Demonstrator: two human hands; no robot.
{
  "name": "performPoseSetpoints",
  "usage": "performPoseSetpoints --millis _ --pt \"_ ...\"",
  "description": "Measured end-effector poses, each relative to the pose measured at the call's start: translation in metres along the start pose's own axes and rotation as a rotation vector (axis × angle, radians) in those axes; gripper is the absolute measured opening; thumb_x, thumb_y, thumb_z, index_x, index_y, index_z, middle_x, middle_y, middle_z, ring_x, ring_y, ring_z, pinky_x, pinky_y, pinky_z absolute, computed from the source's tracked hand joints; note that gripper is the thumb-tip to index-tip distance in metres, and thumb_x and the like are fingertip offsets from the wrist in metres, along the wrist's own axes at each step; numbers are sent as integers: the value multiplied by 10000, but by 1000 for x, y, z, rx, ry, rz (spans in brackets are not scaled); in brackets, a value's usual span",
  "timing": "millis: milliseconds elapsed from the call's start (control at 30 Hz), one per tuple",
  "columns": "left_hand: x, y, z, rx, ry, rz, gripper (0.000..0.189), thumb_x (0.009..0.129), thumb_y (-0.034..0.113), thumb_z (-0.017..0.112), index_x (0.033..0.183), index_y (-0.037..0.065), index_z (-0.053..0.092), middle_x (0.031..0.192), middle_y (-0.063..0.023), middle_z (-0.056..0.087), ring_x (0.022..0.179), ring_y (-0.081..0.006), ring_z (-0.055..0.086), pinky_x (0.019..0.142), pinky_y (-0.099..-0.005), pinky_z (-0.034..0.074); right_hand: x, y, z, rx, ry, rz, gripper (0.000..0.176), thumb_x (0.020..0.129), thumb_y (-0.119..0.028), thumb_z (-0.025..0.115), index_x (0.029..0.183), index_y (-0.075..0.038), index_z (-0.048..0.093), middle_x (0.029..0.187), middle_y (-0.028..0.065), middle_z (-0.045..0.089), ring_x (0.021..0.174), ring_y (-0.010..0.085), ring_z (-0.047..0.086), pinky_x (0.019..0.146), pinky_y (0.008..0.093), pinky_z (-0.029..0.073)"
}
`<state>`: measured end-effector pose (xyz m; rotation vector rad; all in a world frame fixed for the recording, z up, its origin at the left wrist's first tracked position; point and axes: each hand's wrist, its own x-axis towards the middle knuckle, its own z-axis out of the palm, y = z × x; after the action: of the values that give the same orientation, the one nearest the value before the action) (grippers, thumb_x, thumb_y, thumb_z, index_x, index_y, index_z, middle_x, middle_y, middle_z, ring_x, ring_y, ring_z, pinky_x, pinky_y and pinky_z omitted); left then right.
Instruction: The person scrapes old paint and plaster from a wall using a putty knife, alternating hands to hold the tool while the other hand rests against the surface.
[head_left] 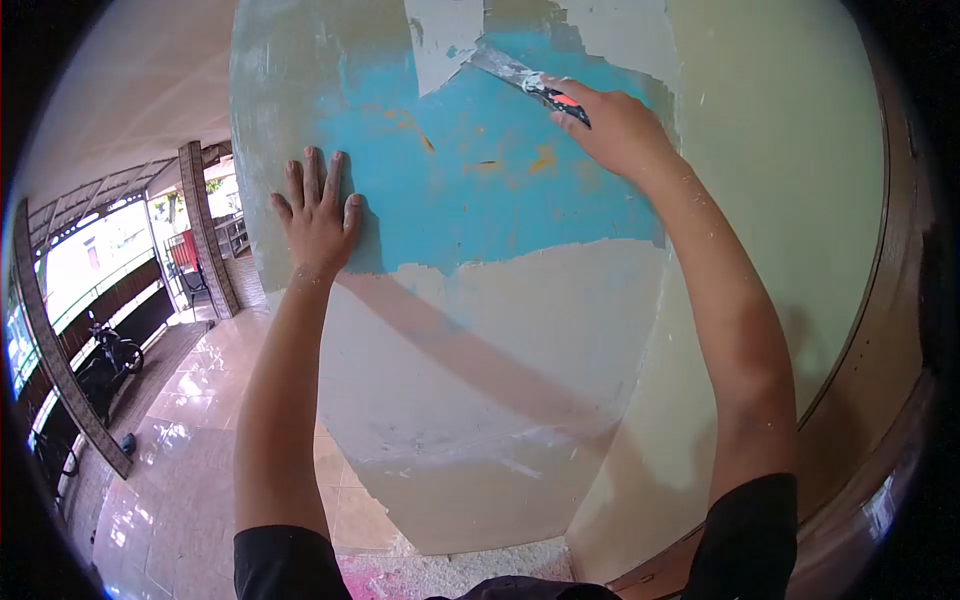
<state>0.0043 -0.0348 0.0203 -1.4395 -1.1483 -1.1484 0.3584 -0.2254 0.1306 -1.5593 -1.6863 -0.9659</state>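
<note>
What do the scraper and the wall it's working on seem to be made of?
Scraper: blade looks like bare metal, grey with a dull sheen; handle, mostly hidden in the right hand, seems black and red plastic or rubber. Wall: probably plaster or cement, matt, under paint layers; blue shows where a pale coat has come off in ragged-edged patches.

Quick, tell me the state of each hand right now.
Left hand: open, palm flat on the wall.
Right hand: closed around the scraper, blade on the wall.
</note>
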Motion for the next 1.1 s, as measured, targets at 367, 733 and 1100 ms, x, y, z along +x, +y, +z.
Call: performPoseSetpoints --millis 367,733,1100 --pt "-15 77 -77 -145 -327 0 694 1016 542 453 1575 147 339 1632 -232 261 1501 -426 254 1176 -631 212 -61 -65 102 460 11 0 525 1021 -334 526 1487 -132 394 1070 207 712 958 448 680 819 557 524" --pt "-3 126 -110 -503 -587 -56 756 973 328 502 1605 76 171 942 -222 712 835 -430 695 749 -547 538 -73 -93 112 1351 -418 102 732 1050 -629 313 1626 -184 232 1220 120 648 792 161 582 751 330 518" --pt "-39 39 -71 -303 -351 -11 803 882 198 595 1603 299 255 814 -131 695 708 -359 688 618 -502 532 -24 82 152 -72 552 -145 532 980 -472 554 1470 -269 502 1555 60 424 1403 326 389 1137 586 273"
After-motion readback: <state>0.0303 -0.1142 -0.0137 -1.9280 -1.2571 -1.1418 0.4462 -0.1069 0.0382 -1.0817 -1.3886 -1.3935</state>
